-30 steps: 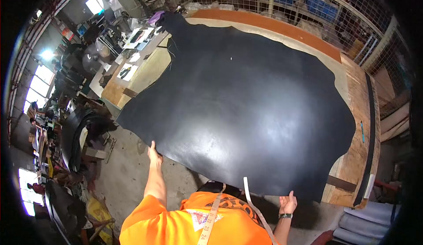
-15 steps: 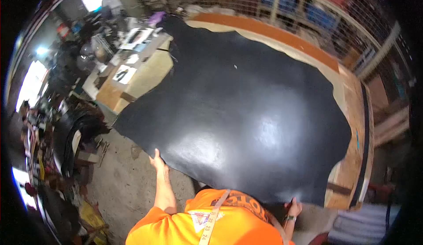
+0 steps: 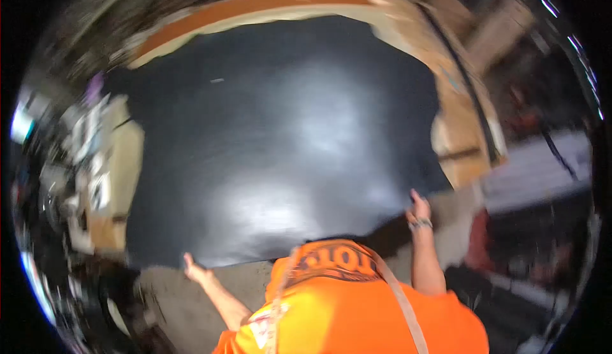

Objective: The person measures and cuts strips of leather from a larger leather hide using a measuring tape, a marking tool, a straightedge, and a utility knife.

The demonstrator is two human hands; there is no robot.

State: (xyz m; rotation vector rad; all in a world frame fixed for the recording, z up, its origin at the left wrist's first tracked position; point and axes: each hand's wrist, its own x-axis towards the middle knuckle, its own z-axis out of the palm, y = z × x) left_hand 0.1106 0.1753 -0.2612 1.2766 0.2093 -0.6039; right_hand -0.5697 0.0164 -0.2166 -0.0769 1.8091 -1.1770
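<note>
A large black leather hide (image 3: 255, 118) with an irregular outline lies across the table, its near edge overhanging toward me. My left hand (image 3: 196, 272) grips that near edge at the lower left, thumb on top and fingers hidden beneath. At the right, my right hand (image 3: 419, 209) holds the edge too, thumb over the surface. Glossy light patches show on the leather, and a small pale mark (image 3: 217, 80) sits near its far left part. A tape measure (image 3: 406, 309) hangs round my neck over an orange shirt.
The wooden table (image 3: 468, 134) shows past the hide at the right, with a dark strip along its side. An orange-brown strip (image 3: 255, 8) runs along the far edge. Papers (image 3: 99, 191) lie on the left end. Concrete floor (image 3: 239, 287) shows below; blurred clutter surrounds.
My view has swung to the right, so the table appears shifted left and rotated. Both hands still hold the hide's near edge; the right arm now shows more fully.
</note>
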